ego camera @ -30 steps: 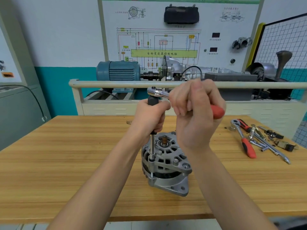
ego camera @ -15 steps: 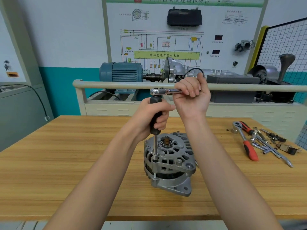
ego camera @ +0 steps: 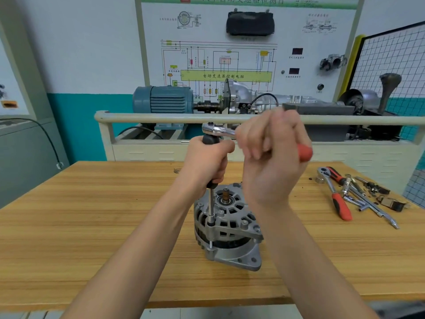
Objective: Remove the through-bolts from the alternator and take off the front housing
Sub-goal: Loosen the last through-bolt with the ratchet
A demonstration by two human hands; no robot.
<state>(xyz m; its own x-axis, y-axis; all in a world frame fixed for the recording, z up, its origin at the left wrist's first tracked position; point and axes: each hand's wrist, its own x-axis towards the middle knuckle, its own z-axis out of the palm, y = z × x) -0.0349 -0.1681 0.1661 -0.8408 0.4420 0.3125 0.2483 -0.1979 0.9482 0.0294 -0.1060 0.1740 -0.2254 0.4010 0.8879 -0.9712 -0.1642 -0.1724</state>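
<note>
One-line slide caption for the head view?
Left hand steadies the extension driver on an alternator through-bolt while right hand grips the ratchet handle.

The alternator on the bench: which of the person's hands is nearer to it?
Left. The left hand grips the driver handle just above the alternator. The right hand is higher and to the right, holding the ratchet.

a wooden desk [ego camera: 92,226] fills the foreground. on its right side lie a spare ratchet with a red handle [ego camera: 334,192] and a loose heap of metal sockets and bars [ego camera: 368,196]. behind the desk runs a pale rail [ego camera: 149,117], then a blue electric motor [ego camera: 163,102] coupled to a grey gearbox [ego camera: 241,97]. a wiring diagram board [ego camera: 220,63] hangs on the wall, with a wire grid panel [ego camera: 395,63] at the right.
</note>
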